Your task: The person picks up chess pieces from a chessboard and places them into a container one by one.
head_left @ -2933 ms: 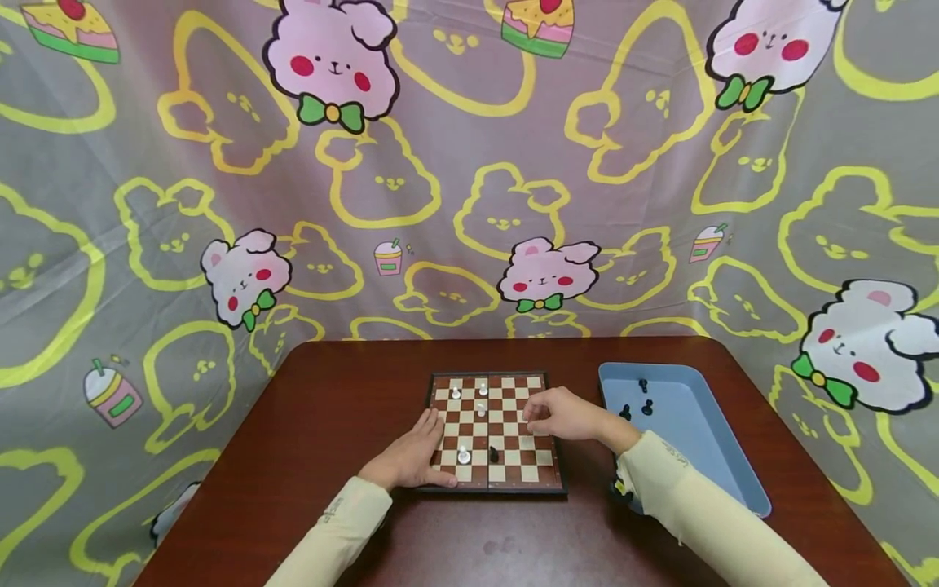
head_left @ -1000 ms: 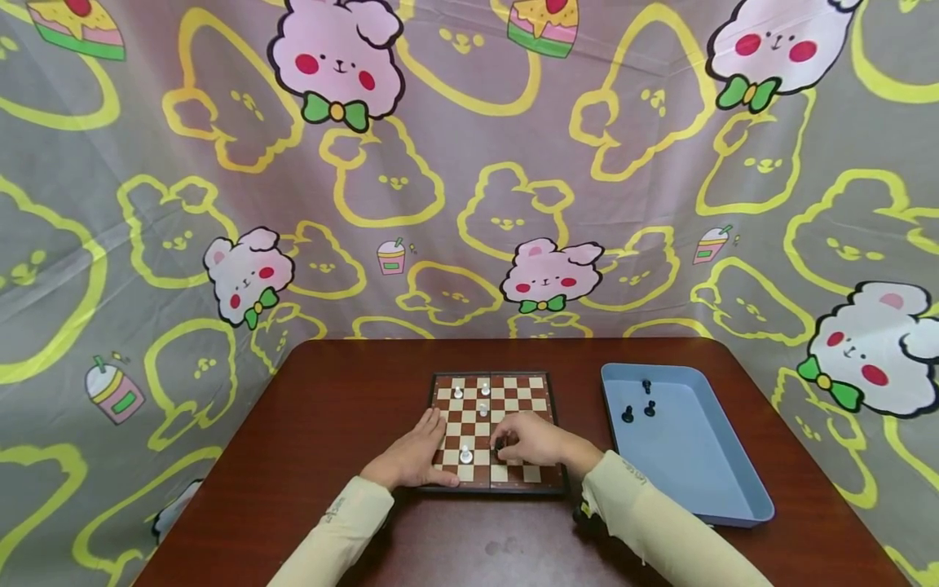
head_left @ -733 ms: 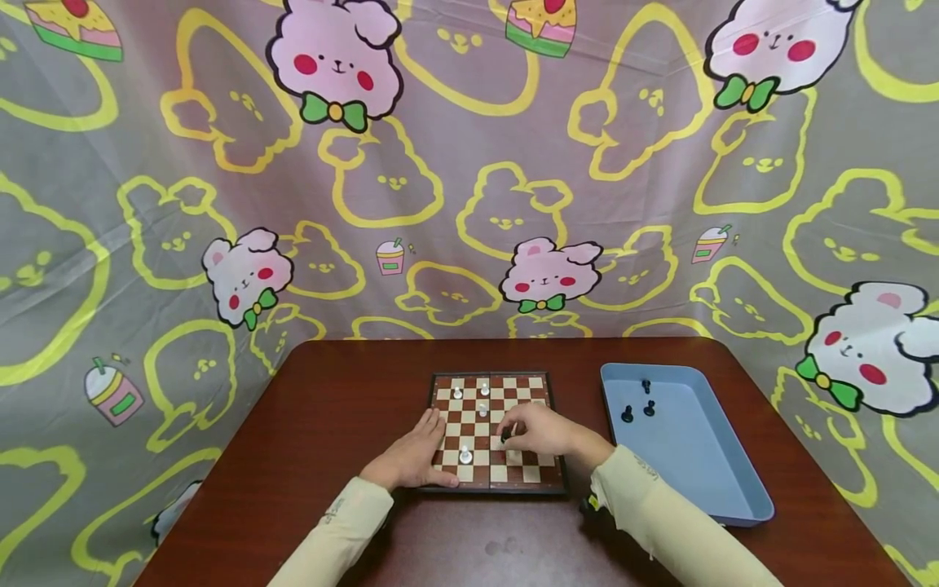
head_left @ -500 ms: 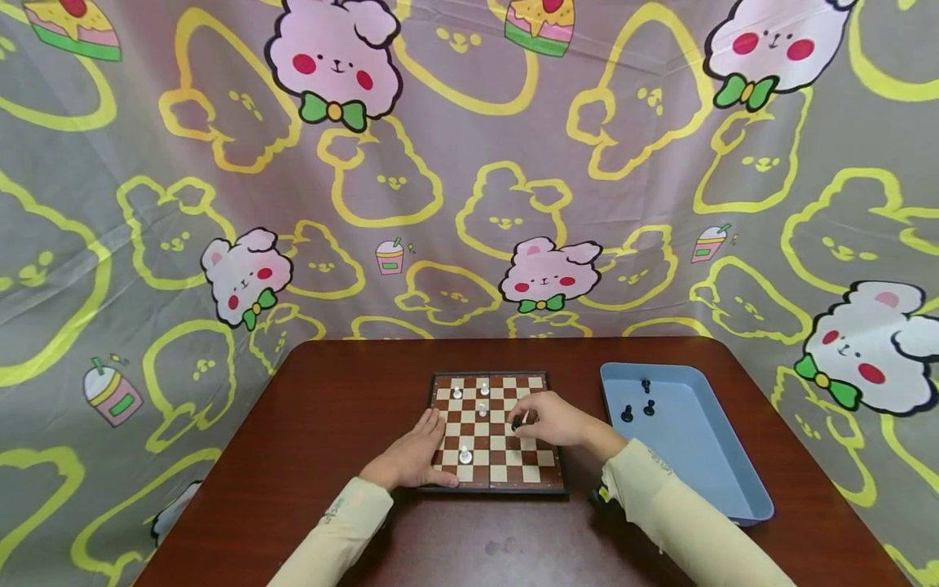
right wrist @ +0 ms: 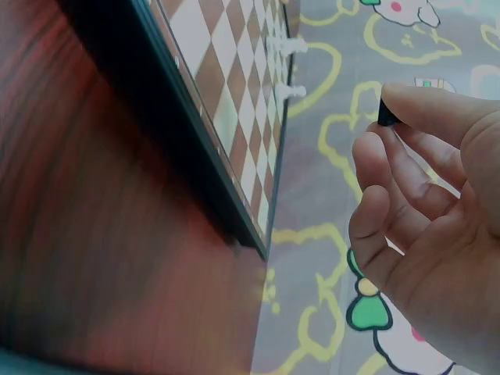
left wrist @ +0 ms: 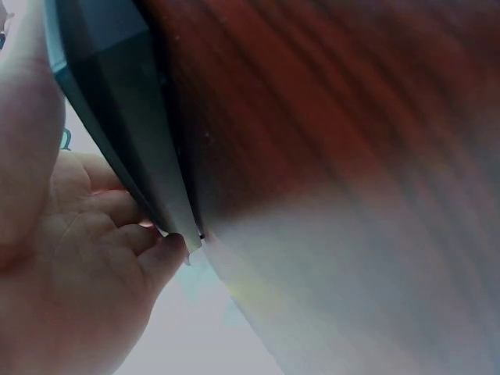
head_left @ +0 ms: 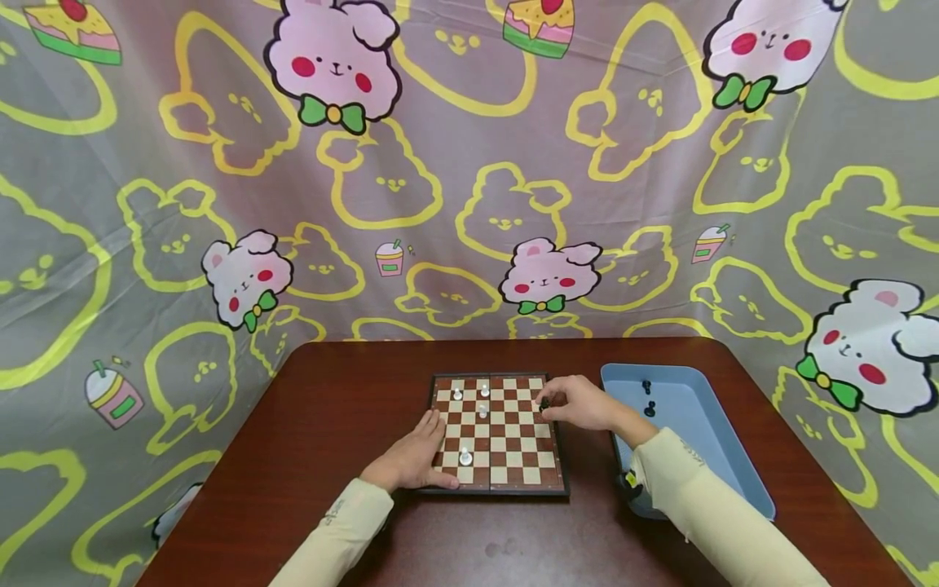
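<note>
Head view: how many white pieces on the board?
4 visible: far-left white piece, second one to its right, third one just nearer, fourth one right of the left hand, which may hide others.

Bunny-print curtain (head_left: 447,147) behind brown table (head_left: 330,408)

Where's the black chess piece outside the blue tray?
In the head view, the black chess piece is pinched in the right hand near the right edge of the brown and cream chessboard.

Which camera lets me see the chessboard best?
The head view: nearly the whole chessboard shows, though the left hand and right hand hide bits of its edges. The right wrist view shows only a slanted part; the left wrist view, just its dark side up close.
</note>
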Demonstrator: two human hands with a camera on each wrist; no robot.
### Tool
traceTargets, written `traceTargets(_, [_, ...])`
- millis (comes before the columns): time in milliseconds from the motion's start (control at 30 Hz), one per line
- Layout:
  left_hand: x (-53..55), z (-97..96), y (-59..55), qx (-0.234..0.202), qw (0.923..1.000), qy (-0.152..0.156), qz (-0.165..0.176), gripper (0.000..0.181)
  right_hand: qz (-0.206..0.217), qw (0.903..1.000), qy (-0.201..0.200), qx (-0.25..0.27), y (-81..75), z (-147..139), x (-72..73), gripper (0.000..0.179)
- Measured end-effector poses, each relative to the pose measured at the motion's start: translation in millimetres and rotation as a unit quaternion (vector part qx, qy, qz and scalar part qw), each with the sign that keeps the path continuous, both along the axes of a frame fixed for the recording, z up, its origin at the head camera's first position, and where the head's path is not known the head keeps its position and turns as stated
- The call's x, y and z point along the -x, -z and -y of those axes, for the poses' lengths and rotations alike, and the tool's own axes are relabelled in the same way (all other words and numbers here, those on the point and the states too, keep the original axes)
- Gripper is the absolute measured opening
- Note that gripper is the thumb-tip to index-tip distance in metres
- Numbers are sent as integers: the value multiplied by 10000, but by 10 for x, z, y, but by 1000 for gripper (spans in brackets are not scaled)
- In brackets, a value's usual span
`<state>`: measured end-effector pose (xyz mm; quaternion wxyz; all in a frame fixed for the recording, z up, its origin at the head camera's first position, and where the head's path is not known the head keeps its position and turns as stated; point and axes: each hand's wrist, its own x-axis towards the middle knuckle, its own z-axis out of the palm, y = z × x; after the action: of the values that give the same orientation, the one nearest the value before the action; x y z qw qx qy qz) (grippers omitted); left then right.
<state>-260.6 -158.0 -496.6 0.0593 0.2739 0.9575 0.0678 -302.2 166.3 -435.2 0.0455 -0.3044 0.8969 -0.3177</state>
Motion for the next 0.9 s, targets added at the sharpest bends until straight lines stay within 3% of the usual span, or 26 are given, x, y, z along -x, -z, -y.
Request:
traceTargets(400, [-6, 4, -29, -63, 9999, 86, -22, 118, 9, 9996, 264, -85, -11, -219, 78, 16])
traceTargets(900, [-16, 4, -32, -130, 9999, 38, 38, 118, 99, 9986, 526, -24, -70, -541, 25, 15])
